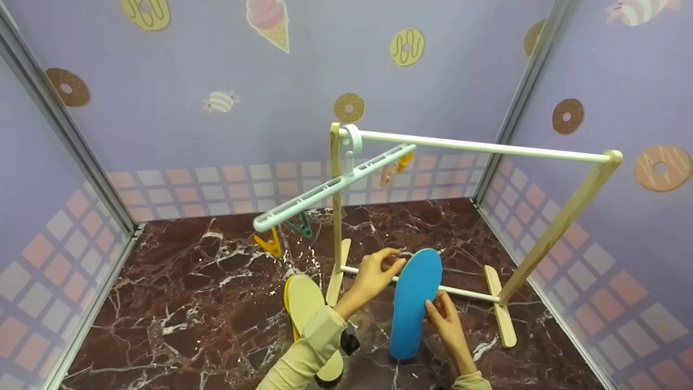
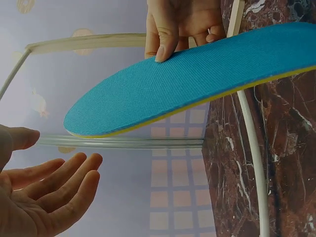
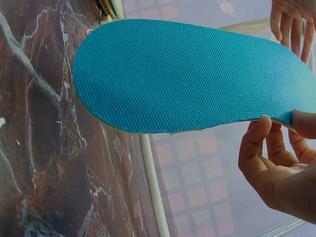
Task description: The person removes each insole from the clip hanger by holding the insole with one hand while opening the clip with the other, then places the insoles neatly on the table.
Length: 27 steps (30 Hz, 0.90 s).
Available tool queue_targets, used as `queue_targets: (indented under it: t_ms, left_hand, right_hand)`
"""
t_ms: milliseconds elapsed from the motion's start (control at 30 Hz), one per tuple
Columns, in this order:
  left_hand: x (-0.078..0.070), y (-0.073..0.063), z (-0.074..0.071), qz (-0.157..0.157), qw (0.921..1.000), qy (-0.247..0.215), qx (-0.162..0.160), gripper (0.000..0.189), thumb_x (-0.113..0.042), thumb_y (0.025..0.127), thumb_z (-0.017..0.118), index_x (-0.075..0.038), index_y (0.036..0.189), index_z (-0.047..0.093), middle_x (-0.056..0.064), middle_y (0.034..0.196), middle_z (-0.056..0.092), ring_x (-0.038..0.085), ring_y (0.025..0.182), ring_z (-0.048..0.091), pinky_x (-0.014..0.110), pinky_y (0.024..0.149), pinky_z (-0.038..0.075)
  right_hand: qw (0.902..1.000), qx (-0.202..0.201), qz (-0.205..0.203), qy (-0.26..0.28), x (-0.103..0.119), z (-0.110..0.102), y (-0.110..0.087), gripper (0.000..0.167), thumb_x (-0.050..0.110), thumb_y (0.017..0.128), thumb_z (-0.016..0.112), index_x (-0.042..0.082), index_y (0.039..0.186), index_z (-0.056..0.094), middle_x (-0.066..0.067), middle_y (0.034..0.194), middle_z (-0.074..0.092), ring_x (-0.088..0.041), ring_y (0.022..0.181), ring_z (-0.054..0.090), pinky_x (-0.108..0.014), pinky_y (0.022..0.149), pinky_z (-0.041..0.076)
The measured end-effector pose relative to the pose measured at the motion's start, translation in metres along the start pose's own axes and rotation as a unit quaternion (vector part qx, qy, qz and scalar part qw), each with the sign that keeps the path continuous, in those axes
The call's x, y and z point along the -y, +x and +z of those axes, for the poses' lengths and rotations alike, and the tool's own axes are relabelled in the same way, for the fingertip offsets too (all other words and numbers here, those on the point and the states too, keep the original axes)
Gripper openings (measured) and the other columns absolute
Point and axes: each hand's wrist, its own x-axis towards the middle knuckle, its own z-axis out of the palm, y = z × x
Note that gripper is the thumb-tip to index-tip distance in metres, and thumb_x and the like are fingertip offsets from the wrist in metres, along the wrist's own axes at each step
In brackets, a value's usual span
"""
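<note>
A blue insole (image 1: pixel 416 303) with a thin yellow edge stands raised and tilted over the table. My right hand (image 1: pixel 450 324) pinches its side edge between thumb and fingers; the right wrist view shows the thumb (image 3: pixel 303 123) on the blue face. By the insole's upper end is my left hand (image 1: pixel 377 272), its fingers loosely bent. In the left wrist view a gap separates the left hand (image 2: pixel 52 192) from the insole's tip. Cream insole material (image 1: pixel 306 298) with a yellow edge lies on the table, partly covered by the left forearm.
A wooden rack (image 1: pixel 560 233) with a white top bar (image 1: pixel 476 144) stands behind the hands. From its left end hangs a pale green hanger (image 1: pixel 325 189), carrying an orange clip (image 1: pixel 268 242), a green clip (image 1: pixel 303 225), a pink clip (image 1: pixel 388 174) and a yellow clip (image 1: pixel 405 161). Walls enclose the marbled table (image 1: pixel 216 303).
</note>
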Motion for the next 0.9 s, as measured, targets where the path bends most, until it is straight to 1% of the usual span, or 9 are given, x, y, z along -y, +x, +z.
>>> queue_targets:
  t_ms: [100,233,400,500,633,767,900]
  left_hand:
    - [0.004,-0.003,-0.001,-0.002,0.9999,-0.015,0.005,0.025,-0.019,0.086,0.058,0.002,0.1,0.062,0.016,0.086,0.068,0.023,0.071,0.067,0.022,0.062,0.052]
    - [0.01,-0.007,-0.002,-0.008,0.9994,-0.031,0.013,0.026,-0.018,0.085,0.059,0.003,0.1,0.062,0.017,0.085,0.068,0.025,0.071,0.066,0.023,0.062,0.052]
    - [0.017,-0.011,-0.004,-0.018,0.9981,-0.049,0.034,0.027,-0.018,0.085,0.059,0.003,0.101,0.061,0.018,0.088,0.068,0.026,0.073,0.066,0.023,0.062,0.052]
    - [0.019,-0.012,-0.005,-0.021,0.9972,-0.056,0.044,0.028,-0.018,0.085,0.059,0.004,0.102,0.061,0.019,0.089,0.067,0.027,0.074,0.066,0.022,0.063,0.052]
    - [0.022,-0.013,-0.007,-0.015,0.9972,-0.054,0.05,0.028,-0.015,0.083,0.061,0.005,0.102,0.06,0.021,0.09,0.067,0.029,0.078,0.066,0.022,0.064,0.053]
    - [0.026,-0.015,-0.007,-0.004,0.9974,-0.048,0.053,0.024,-0.009,0.081,0.062,0.007,0.1,0.06,0.022,0.089,0.067,0.03,0.08,0.066,0.022,0.065,0.053]
    - [0.029,-0.017,-0.009,-0.003,0.9976,-0.044,0.052,0.022,-0.007,0.081,0.062,0.006,0.098,0.061,0.022,0.088,0.067,0.031,0.079,0.065,0.022,0.065,0.053]
  right_hand:
    - [0.9999,0.011,-0.005,0.008,0.001,0.001,-0.001,0.029,0.012,0.091,0.048,-0.006,0.112,0.039,0.006,0.09,0.056,-0.005,0.075,0.056,-0.026,0.062,0.049]
    - [0.9996,0.026,-0.007,0.012,0.003,0.002,-0.002,0.032,0.011,0.092,0.047,-0.009,0.113,0.037,0.007,0.09,0.056,-0.005,0.075,0.056,-0.026,0.062,0.05]
    - [0.9994,0.032,0.004,0.013,0.005,0.004,-0.003,0.034,0.012,0.092,0.047,-0.009,0.116,0.035,0.007,0.094,0.057,-0.006,0.079,0.058,-0.03,0.063,0.051]
    - [0.9994,0.034,0.006,0.01,0.006,0.006,-0.003,0.035,0.012,0.092,0.047,-0.009,0.118,0.036,0.007,0.096,0.058,-0.006,0.08,0.059,-0.031,0.064,0.051]
    - [0.999,0.042,0.005,0.015,0.007,0.007,-0.003,0.036,0.013,0.092,0.047,-0.009,0.119,0.037,0.006,0.098,0.057,-0.007,0.081,0.059,-0.029,0.065,0.052]
    - [0.9983,0.056,0.0,0.015,0.007,0.008,-0.002,0.037,0.014,0.092,0.046,-0.009,0.119,0.036,0.005,0.1,0.056,-0.007,0.082,0.059,-0.031,0.066,0.052]
    - [0.9978,0.066,0.002,0.013,0.008,0.009,-0.002,0.038,0.015,0.092,0.046,-0.008,0.121,0.037,0.004,0.099,0.057,-0.007,0.082,0.059,-0.033,0.067,0.052]
